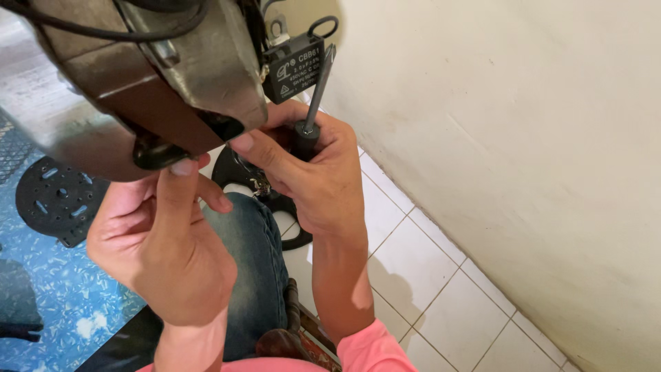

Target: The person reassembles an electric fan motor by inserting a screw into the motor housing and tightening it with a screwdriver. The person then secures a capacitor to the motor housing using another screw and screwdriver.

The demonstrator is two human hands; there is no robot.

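Head view, looking down. Left hand raised, holding up a motor, a grey metal housing with a brown band, filling the upper left of the frame. Left thumb tip pressed on a black knob at the motor's lower edge; the other left fingers curl underneath, together and touching the housing from below. Motor sits above and in front of the left fingers, tilted, with black wire looped across its top.

Right hand closed around the black handle of a screwdriver; fingers clamped tight on the handle, thumb lying along the motor's lower rim. Metal shaft sticks up out of the fist, slightly tilted right, its tip just beside a small black box with white print fixed to the motor's right side. Shaft touches or nearly touches the box's right edge; cannot tell which.

Below the hands: knee in blue jeans, pink sleeve at the bottom. Black round plate with slots lies on a blue patterned mat at left. Another black ring-shaped part lies on the white tiled floor, partly hidden behind the right hand. Cream wall on the right.
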